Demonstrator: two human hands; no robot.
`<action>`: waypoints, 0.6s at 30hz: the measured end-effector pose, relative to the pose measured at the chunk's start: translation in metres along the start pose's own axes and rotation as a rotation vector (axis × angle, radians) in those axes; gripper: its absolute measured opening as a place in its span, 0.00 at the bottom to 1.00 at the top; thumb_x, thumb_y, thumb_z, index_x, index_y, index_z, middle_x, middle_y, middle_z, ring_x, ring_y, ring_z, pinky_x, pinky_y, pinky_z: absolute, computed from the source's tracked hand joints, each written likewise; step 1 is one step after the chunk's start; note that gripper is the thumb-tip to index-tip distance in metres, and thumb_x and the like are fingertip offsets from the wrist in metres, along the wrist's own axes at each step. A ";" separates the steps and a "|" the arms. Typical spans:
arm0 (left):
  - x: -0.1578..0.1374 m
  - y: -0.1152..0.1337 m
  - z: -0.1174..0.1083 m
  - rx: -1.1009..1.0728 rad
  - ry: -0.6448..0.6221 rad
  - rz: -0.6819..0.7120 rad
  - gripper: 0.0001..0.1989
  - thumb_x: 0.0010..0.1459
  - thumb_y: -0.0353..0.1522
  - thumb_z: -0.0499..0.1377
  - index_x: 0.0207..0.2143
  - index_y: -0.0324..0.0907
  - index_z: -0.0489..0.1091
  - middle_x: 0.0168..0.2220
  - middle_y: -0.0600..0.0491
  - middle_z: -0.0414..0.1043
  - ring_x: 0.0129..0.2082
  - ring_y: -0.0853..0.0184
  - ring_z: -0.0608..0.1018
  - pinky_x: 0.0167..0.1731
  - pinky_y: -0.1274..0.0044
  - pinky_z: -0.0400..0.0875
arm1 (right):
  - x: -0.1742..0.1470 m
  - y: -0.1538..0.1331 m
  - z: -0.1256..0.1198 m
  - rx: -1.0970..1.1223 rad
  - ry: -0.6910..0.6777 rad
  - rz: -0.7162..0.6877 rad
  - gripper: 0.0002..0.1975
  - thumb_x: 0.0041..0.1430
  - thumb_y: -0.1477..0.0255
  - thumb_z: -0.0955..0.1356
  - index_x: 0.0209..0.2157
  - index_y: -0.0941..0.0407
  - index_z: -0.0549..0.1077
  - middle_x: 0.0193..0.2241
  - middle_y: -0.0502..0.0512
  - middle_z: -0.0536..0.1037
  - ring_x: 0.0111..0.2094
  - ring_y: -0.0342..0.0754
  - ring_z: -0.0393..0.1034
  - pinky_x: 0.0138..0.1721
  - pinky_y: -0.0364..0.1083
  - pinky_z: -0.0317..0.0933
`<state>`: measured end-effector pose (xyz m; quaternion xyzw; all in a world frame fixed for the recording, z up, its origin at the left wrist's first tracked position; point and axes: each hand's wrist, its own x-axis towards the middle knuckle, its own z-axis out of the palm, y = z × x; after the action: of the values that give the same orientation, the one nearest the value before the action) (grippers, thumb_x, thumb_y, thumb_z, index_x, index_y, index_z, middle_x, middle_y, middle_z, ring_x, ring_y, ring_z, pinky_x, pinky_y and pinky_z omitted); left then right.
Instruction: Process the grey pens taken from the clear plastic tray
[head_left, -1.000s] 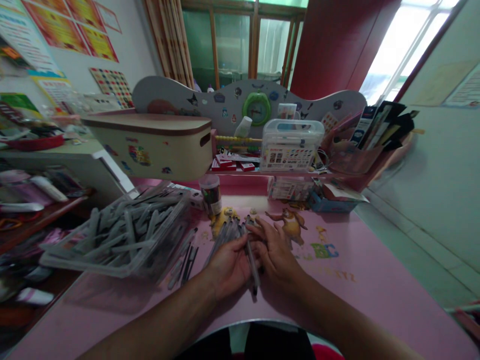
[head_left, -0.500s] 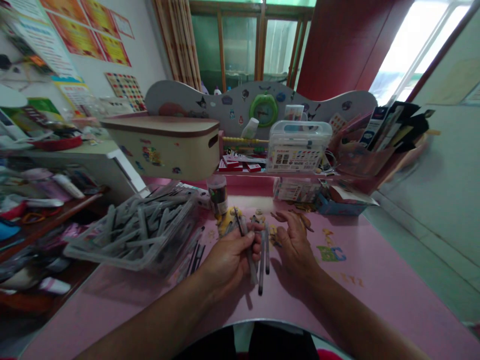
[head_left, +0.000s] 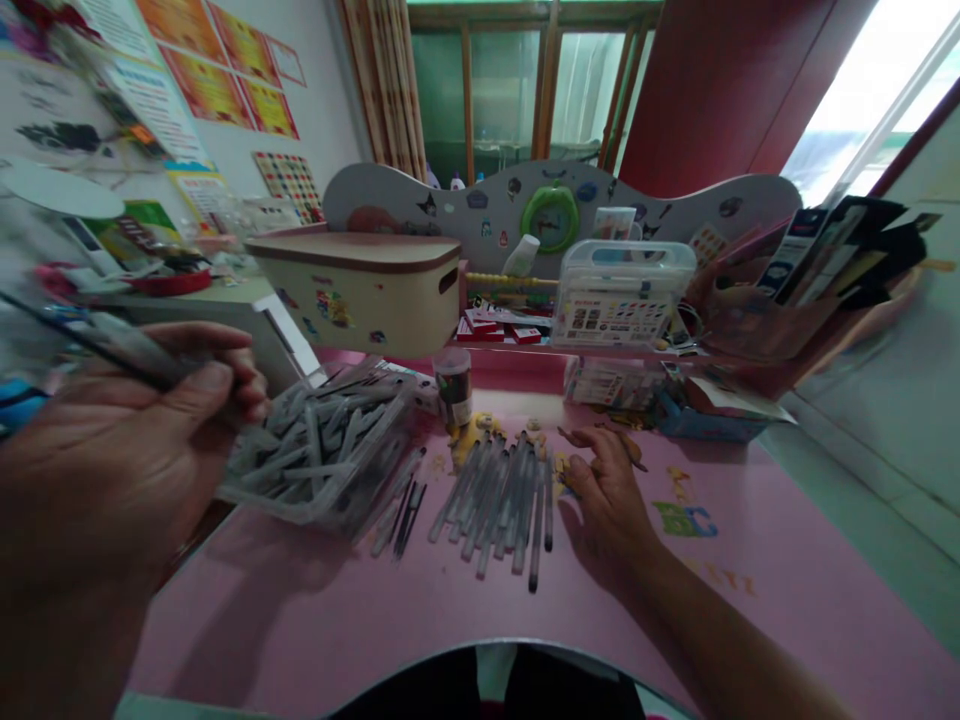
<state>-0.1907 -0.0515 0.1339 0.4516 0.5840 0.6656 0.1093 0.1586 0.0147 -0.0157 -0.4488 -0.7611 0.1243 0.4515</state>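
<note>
My left hand [head_left: 157,430], raised at the left, is closed around a translucent pen piece [head_left: 124,340] and a thin dark rod [head_left: 71,330] that looks like a pen refill. Its fingertips are in front of a clear plastic bin [head_left: 330,515] heaped with translucent pen parts [head_left: 311,450]. On the pink desk, my right hand [head_left: 607,490] rests with its fingers apart and nothing in it. To its left lies a row of translucent pens [head_left: 487,500] with dark ends. Several thin dark pieces [head_left: 409,520] lie between that row and the bin.
Behind the pens stands a clear cup [head_left: 453,385]. A lidded beige box [head_left: 360,300] and a clear plastic case [head_left: 622,295] sit on the desk shelf. At the right are a blue box [head_left: 709,415] and a pink holder [head_left: 750,320] full of stationery.
My left hand has swung left and up from over the pen row, carrying the pen piece and dark rod. The row now shows uncovered. My right hand stays beside it.
</note>
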 end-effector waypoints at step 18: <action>0.003 -0.024 0.007 0.356 0.038 -0.203 0.12 0.56 0.24 0.61 0.43 0.41 0.73 0.37 0.57 0.76 0.34 0.70 0.75 0.42 0.73 0.71 | 0.003 0.009 0.006 0.020 0.023 0.099 0.14 0.63 0.71 0.62 0.49 0.55 0.70 0.46 0.62 0.72 0.50 0.58 0.65 0.52 0.60 0.58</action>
<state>-0.1963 -0.0381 0.1133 0.3899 0.7369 0.5460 0.0832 0.1582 0.0234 -0.0228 -0.4828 -0.7314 0.1489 0.4580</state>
